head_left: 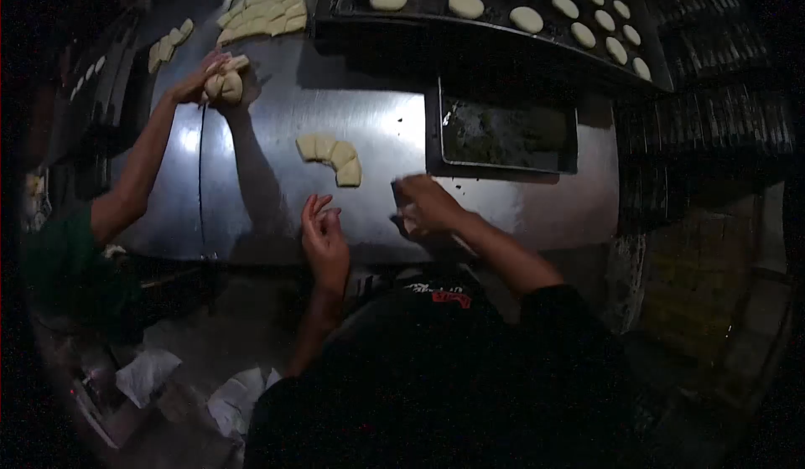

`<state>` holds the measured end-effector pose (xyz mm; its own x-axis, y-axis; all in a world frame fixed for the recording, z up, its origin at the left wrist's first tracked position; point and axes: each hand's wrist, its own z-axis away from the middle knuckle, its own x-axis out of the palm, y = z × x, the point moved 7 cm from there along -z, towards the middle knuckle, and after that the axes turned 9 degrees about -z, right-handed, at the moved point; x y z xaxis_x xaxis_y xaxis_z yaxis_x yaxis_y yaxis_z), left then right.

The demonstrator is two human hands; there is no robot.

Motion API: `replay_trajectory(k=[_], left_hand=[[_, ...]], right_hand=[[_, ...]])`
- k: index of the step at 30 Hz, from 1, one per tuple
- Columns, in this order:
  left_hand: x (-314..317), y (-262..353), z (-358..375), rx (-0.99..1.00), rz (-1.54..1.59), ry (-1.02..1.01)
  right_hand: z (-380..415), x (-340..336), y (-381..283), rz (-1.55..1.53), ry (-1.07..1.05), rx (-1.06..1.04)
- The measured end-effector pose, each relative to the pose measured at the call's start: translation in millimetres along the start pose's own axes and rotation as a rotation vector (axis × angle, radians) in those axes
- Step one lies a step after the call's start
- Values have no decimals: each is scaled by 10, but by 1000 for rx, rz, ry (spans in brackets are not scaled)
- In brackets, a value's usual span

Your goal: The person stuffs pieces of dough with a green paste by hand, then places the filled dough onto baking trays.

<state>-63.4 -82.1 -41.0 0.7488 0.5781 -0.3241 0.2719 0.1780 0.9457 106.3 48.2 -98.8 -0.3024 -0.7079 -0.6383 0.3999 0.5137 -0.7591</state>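
Observation:
A short curved row of pale dough pieces (335, 156) lies on the shiny metal table (293, 117). Just below it is my left hand (325, 238), palm partly up with its fingers apart and nothing visible in it. To the right of the dough, my right hand (426, 205) is curled over the table, fingers bent downward. Something pale shows under its fingers, too blurred to name. Behind my right hand sits a dark rectangular pan (507, 167) with an oily-looking bottom.
A large dark tray (495, 29) with several round dough pieces (466, 5) spans the back. At the left, a co-worker's hand (205, 79) holds a dough clump (225, 83). More cut dough (264, 15) lies at the back left. Stacked trays (713, 125) stand at the right.

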Motion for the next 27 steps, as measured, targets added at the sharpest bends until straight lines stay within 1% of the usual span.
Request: replay_trajectory(k=[1, 2, 3, 5, 7, 8, 9, 10, 11, 12, 13, 14, 15, 16, 17, 18, 19, 20, 21, 23, 24, 25, 27], left_hand=[[0, 55, -67, -29, 15, 7], [0, 47, -156, -21, 72, 61], [21, 99, -278, 3, 81, 54], [-2, 254, -541, 73, 54, 124], [18, 384, -862, 105, 91, 149], [5, 443, -1023, 123, 120, 179], [11, 513, -1186, 131, 124, 177], [3, 590, -1355, 143, 109, 203], [4, 650, -1523, 153, 93, 228], [24, 691, -1698, 174, 128, 243], [58, 735, -1868, 178, 132, 240], [87, 778, -2030, 179, 127, 245], [125, 823, -2184, 178, 122, 251], [167, 886, -2328, 199, 144, 273], [209, 936, -2480, 198, 147, 270], [241, 990, -2617, 217, 77, 267], [272, 1004, -2750, 237, 7, 266], [284, 957, -2913, 253, -69, 227], [302, 957, -3019, 253, -72, 219], [365, 969, -3191, 161, -154, 193], [417, 967, -3253, 85, -142, 145], [448, 940, -3304, 89, -141, 139], [618, 760, -3428, -22, -20, -52]], right_hand=[[125, 226, 161, 293, -218, 115], [225, 160, 97, 289, -155, 173], [303, 74, 21, 279, -94, 233], [341, 89, -32, -188, -198, 227], [340, -62, 17, -538, -343, 366], [249, -217, 73, -678, -322, 295], [106, -783, -140, -457, -274, 225], [-49, -1363, -350, -345, -200, 171], [-160, -2011, -589, -66, 18, -86], [-199, -2662, -810, 136, 345, -308], [-244, -3212, -941, 294, 603, -344], [-261, -3682, -1052, 427, 828, -430], [-307, -3993, -928, 616, 1073, -429], [-372, -4221, -758, 711, 1255, -480], [-525, -4340, -530, 796, 1265, -452], [-867, -4408, 67, 681, 935, 23], [-1042, -4289, 674, 536, 577, 465], [-1092, -4133, 739, 606, 473, 393], [-1060, -3892, 726, 668, 371, 325], [-806, -3712, 145, 565, 625, 207], [-718, -3533, -22, 458, 667, 85], [-649, -3381, -156, 347, 709, -36], [-669, -3076, -294, 491, 649, -152]])
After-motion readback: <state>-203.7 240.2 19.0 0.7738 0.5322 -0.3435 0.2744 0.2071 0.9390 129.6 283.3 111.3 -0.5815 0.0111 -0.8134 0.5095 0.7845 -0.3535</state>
